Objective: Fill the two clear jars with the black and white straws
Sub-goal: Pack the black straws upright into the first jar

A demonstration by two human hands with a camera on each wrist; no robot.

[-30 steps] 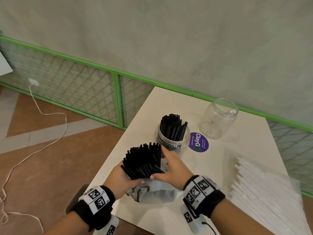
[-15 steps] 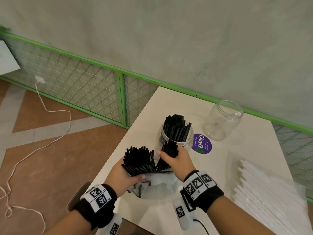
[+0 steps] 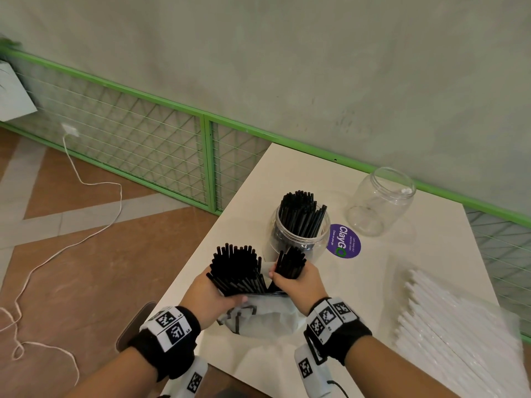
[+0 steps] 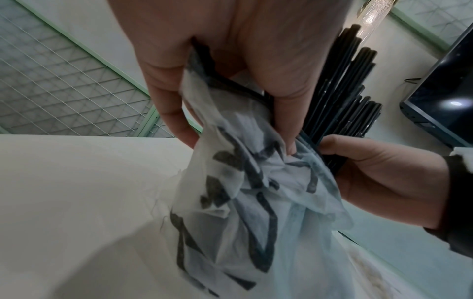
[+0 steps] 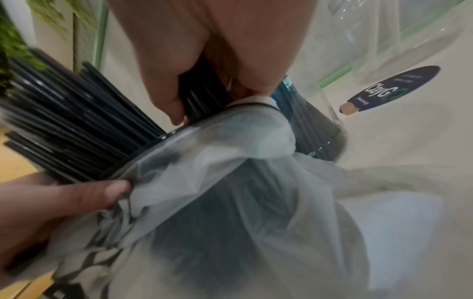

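Note:
Near the table's front edge my left hand (image 3: 214,297) grips a thin plastic bag (image 3: 258,318) with a big bundle of black straws (image 3: 237,270) sticking out of it. My right hand (image 3: 293,278) grips a smaller bunch of black straws (image 3: 290,264) pulled apart from that bundle, its lower ends still in the bag. Just beyond stands a clear jar (image 3: 300,234) partly filled with black straws. A second clear jar (image 3: 379,201) stands empty at the back right. White straws in a clear wrapper (image 3: 457,328) lie flat at the right.
A round purple sticker (image 3: 343,241) lies on the white table (image 3: 287,173) between the two jars. A green mesh railing (image 3: 143,133) runs along the wall behind. To the left is brown floor with a white cable (image 3: 86,182).
My right hand closed on a small bunch of black straws and drew it to the right, away from the bundle that my left hand holds. The bag stayed in place.

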